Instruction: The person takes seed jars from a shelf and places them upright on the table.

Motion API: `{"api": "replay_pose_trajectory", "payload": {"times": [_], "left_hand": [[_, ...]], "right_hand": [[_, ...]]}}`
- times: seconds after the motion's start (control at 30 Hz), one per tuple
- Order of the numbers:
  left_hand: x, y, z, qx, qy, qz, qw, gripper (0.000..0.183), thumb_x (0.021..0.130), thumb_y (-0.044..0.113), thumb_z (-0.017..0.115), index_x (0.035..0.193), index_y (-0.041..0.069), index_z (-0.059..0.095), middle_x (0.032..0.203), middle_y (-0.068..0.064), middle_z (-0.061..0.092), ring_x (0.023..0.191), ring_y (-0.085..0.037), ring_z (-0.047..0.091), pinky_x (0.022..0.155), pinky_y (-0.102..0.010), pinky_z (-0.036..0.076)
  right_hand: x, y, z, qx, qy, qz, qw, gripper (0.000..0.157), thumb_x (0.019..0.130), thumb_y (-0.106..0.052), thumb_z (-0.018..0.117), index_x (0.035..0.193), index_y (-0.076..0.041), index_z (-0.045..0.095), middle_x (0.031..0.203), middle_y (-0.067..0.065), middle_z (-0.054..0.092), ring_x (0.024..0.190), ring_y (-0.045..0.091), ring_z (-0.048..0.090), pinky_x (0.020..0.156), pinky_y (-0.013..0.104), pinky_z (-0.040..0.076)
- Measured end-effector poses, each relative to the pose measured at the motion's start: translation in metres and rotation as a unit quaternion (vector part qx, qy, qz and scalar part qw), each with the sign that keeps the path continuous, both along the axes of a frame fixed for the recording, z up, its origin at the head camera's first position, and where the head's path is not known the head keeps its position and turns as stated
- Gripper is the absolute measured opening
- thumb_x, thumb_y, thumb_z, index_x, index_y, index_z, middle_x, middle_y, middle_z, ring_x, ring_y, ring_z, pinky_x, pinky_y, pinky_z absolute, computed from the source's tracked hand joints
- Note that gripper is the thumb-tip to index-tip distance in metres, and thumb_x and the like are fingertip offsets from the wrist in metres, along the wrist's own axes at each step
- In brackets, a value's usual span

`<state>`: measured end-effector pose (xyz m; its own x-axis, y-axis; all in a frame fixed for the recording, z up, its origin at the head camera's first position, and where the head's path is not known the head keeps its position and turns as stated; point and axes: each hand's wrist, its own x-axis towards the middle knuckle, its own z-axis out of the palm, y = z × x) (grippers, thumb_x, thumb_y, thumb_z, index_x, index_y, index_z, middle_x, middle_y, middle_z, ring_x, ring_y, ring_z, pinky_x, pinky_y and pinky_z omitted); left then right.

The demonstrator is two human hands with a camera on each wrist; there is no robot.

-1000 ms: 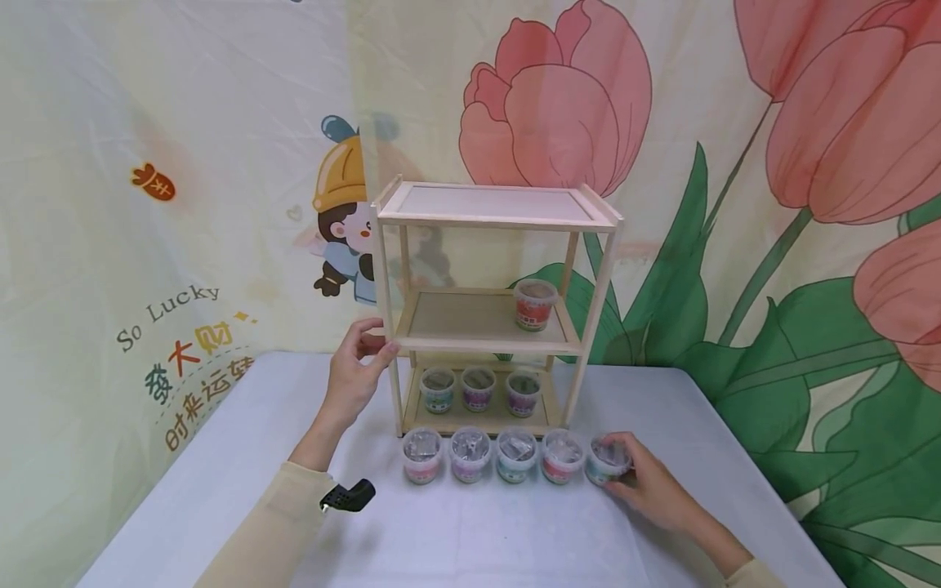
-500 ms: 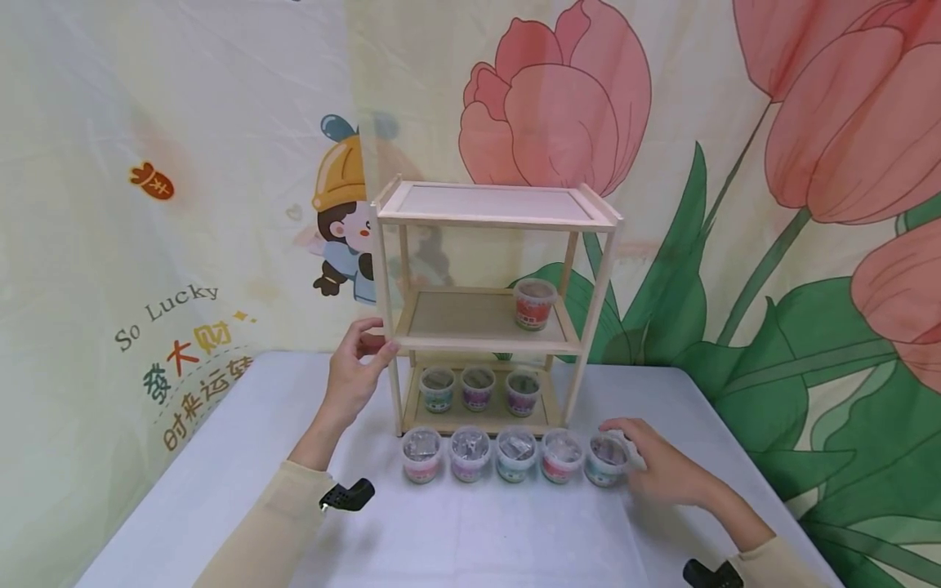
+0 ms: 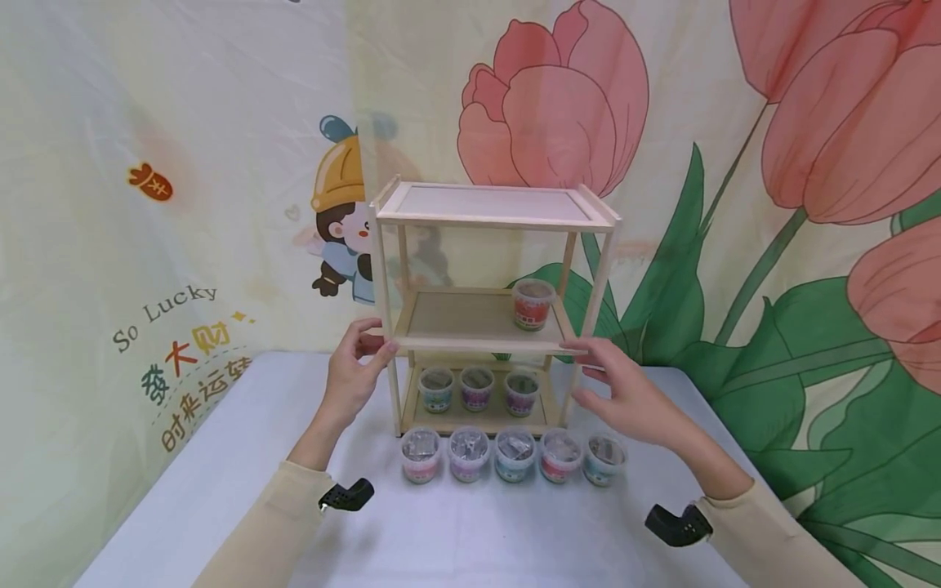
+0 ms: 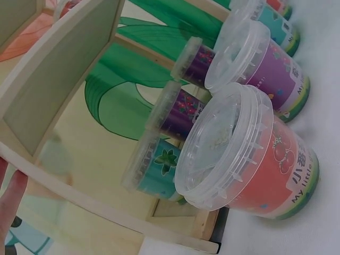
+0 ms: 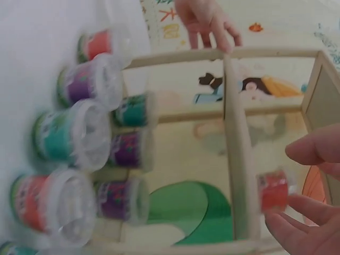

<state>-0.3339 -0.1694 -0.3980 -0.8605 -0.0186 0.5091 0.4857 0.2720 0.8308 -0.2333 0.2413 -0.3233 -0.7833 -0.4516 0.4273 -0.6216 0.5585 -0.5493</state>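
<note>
A small wooden three-tier shelf [image 3: 488,345] stands on the table. My left hand [image 3: 353,371] holds its left front post at middle-tier height, thumb against the wood. My right hand [image 3: 625,392] is at the right front post, thumb and fingers spread, with nothing between them. On the middle tier, at the right, sits a red-labelled lidded plastic tub [image 3: 532,306]; in the right wrist view my right fingers [image 5: 313,149] overlap the area beside it. Three tubs stand on the bottom tier, one teal tub [image 3: 437,390] and two purple tubs [image 3: 477,388].
Several lidded tubs line the table in front of the shelf, from a pink tub [image 3: 421,457] at the left to a teal tub [image 3: 604,460] at the right. A white cloth covers the table [image 3: 470,539]. A printed curtain [image 3: 220,204] hangs behind.
My right hand has let go of the rightmost teal tub in the front row and moved up and left to the shelf's right post. My left hand stays at its post.
</note>
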Motion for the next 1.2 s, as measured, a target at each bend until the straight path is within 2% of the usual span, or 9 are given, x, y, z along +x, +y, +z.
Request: {"api": "replay_pose_trajectory", "payload": {"times": [0.23,0.47,0.57,0.8,0.9,0.97,1.07,1.13,1.2], "left_hand": [[0.001,0.0,0.0,-0.001,-0.001,0.001,1.0,0.047,0.101,0.025,0.076,0.142,0.015,0.056,0.112,-0.013,0.065,0.105,-0.02,0.063,0.082,-0.019,0.056],[0.003,0.001,0.002,-0.003,-0.005,0.002,1.0,0.046,0.101,0.025,0.076,0.142,0.016,0.056,0.112,-0.013,0.065,0.106,-0.021,0.063,0.083,-0.019,0.055],[0.003,0.001,0.002,-0.003,-0.003,0.003,1.0,0.046,0.101,0.024,0.076,0.142,0.016,0.056,0.112,-0.013,0.065,0.105,-0.021,0.063,0.082,-0.019,0.055],[0.003,0.0,0.001,-0.003,0.0,0.002,1.0,0.046,0.101,0.024,0.076,0.142,0.016,0.056,0.112,-0.013,0.066,0.104,-0.021,0.063,0.082,-0.019,0.055],[0.003,0.0,0.0,-0.003,-0.001,0.002,1.0,0.046,0.102,0.025,0.075,0.142,0.016,0.056,0.113,-0.013,0.065,0.105,-0.022,0.063,0.082,-0.019,0.055],[0.003,0.0,0.0,-0.002,-0.002,0.002,1.0,0.046,0.102,0.025,0.075,0.142,0.017,0.056,0.113,-0.013,0.065,0.105,-0.022,0.063,0.082,-0.019,0.055],[0.002,0.0,0.0,-0.001,-0.002,0.003,1.0,0.045,0.101,0.024,0.076,0.142,0.017,0.057,0.113,-0.013,0.065,0.105,-0.022,0.063,0.082,-0.018,0.055],[0.002,0.001,0.0,0.0,-0.001,0.003,1.0,0.045,0.101,0.024,0.076,0.142,0.017,0.057,0.112,-0.013,0.065,0.105,-0.023,0.063,0.082,-0.018,0.055],[0.002,0.001,0.0,0.001,-0.001,0.003,1.0,0.045,0.101,0.024,0.076,0.142,0.017,0.056,0.112,-0.013,0.065,0.105,-0.022,0.063,0.082,-0.018,0.055]], "right_hand": [[-0.024,-0.036,0.029,-0.042,0.02,-0.016,0.999,0.065,0.097,0.004,0.069,0.156,-0.004,0.042,0.159,0.02,0.039,0.15,0.045,0.039,0.118,0.061,0.039],[-0.054,-0.055,0.044,-0.026,0.079,-0.073,0.994,0.064,0.096,-0.003,0.072,0.153,-0.002,0.044,0.157,0.022,0.042,0.146,0.043,0.038,0.11,0.063,0.043],[-0.066,-0.059,0.047,-0.029,0.086,-0.091,0.992,0.062,0.095,-0.004,0.071,0.152,-0.003,0.045,0.157,0.022,0.044,0.148,0.045,0.035,0.11,0.065,0.039],[-0.085,-0.064,0.044,-0.04,0.035,-0.134,0.99,0.065,0.096,-0.013,0.072,0.155,-0.008,0.046,0.163,0.02,0.04,0.156,0.044,0.023,0.116,0.067,0.035],[-0.092,-0.064,0.039,-0.05,0.014,-0.139,0.989,0.065,0.097,-0.019,0.074,0.155,-0.007,0.045,0.162,0.023,0.039,0.147,0.044,0.033,0.111,0.064,0.04],[-0.096,-0.064,0.035,-0.057,0.003,-0.138,0.989,0.065,0.098,-0.02,0.073,0.155,-0.006,0.045,0.158,0.028,0.039,0.131,0.042,0.046,0.103,0.059,0.045],[-0.1,-0.063,0.028,-0.072,-0.022,-0.141,0.987,0.065,0.1,-0.021,0.074,0.156,-0.008,0.044,0.152,0.031,0.037,0.108,0.036,0.051,0.092,0.051,0.047],[-0.103,-0.062,0.024,-0.075,-0.031,-0.144,0.986,0.063,0.101,-0.021,0.073,0.156,-0.009,0.044,0.151,0.031,0.037,0.105,0.035,0.053,0.09,0.049,0.048],[-0.105,-0.061,0.019,-0.075,-0.035,-0.145,0.986,0.061,0.101,-0.02,0.073,0.155,-0.01,0.045,0.152,0.029,0.037,0.115,0.035,0.053,0.095,0.05,0.049]]}}
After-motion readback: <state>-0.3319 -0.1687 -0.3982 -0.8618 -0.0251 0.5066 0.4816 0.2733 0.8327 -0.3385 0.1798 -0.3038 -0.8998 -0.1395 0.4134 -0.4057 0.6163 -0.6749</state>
